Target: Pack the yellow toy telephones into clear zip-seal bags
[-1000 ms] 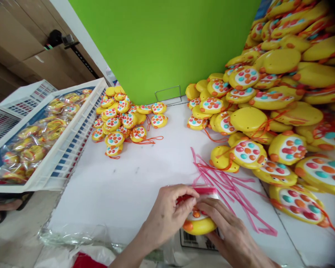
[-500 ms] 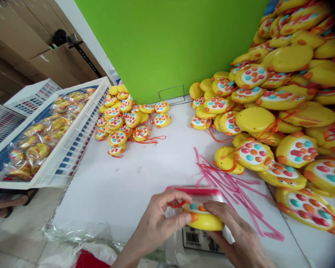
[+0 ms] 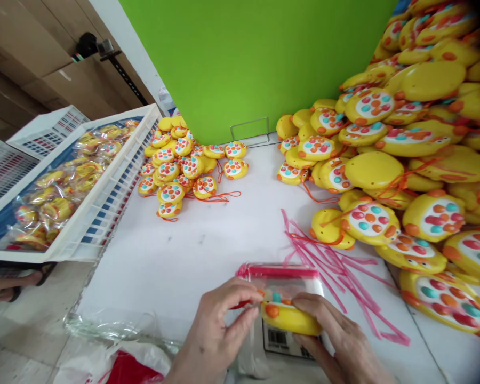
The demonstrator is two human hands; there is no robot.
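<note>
Steadying one yellow oval plastic toy [image 3: 290, 319], right hand [image 3: 336, 333] gripping its body, left hand [image 3: 218, 325] pinching thin red cord [image 3: 240, 305], best kept untangled.

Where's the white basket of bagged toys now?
Head view, left side: the white basket sits beside the white tabletop, with cardboard boxes behind it.
</note>
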